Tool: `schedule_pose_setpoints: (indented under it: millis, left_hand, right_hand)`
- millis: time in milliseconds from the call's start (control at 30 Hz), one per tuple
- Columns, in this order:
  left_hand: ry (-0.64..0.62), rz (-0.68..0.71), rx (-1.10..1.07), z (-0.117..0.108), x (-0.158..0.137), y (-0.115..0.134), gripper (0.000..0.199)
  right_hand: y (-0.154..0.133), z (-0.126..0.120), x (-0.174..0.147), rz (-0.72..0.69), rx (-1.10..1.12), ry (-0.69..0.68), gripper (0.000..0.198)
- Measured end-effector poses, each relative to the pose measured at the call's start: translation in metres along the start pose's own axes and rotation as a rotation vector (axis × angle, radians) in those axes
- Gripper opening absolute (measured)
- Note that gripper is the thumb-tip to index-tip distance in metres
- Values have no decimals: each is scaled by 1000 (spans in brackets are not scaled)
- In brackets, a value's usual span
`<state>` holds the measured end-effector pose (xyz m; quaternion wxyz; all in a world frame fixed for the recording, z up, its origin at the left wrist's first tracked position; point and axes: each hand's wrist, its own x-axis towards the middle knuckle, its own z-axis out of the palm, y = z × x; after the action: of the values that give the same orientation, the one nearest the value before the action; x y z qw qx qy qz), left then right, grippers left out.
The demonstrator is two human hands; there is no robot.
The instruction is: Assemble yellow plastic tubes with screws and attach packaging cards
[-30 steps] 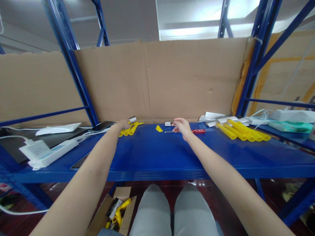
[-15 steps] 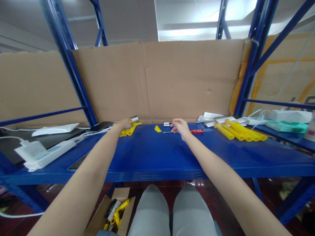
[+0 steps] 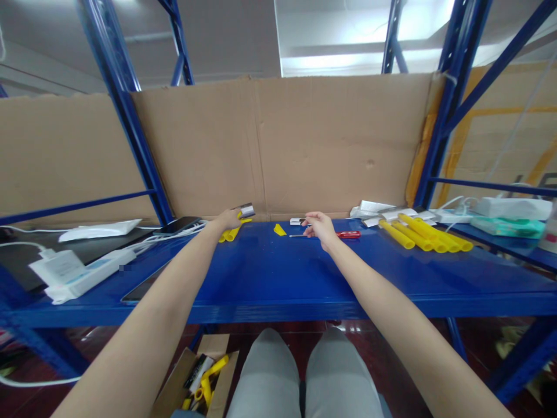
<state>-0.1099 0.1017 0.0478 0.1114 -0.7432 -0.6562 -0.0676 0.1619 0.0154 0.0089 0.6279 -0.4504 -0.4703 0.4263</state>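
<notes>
My left hand (image 3: pixel 228 220) is closed around a small silver cylindrical piece (image 3: pixel 246 210) with a bit of yellow at its near end, held just above several short yellow tubes (image 3: pixel 232 234) that lie partly behind the hand. My right hand (image 3: pixel 321 228) rests loosely curled, its fingers apart, over the middle of a red-handled screwdriver (image 3: pixel 348 234); the thin shaft shows to the left of it. I see nothing gripped in it. Just left of its fingertips is a small white-and-black piece (image 3: pixel 296 222). A yellow scrap (image 3: pixel 279 230) lies between my hands.
Several long yellow tubes (image 3: pixel 420 232) lie on the right of the blue table (image 3: pixel 278 278), before silver-white packets (image 3: pixel 374 208). A white power strip (image 3: pixel 93 276) and cables are at left. Cardboard (image 3: pixel 313 145) stands behind. Below, a carton (image 3: pixel 224 377) holds yellow pieces.
My left hand has moved slightly right with the silver piece, above the short yellow tubes. My right hand has stayed in place over the screwdriver.
</notes>
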Motion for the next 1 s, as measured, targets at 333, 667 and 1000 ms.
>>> schedule_pose_setpoints:
  millis: [333, 667, 1000]
  left_hand:
    - [-102, -14, 81, -5, -3, 1, 51]
    - [67, 46, 3, -10, -14, 13, 54]
    - [221, 340, -131, -4, -39, 88, 53]
  right_hand:
    - [1, 0, 1, -14, -4, -1, 13]
    - [2, -2, 2, 16, -29, 24, 14]
    - [8, -3, 8, -24, -9, -3, 10]
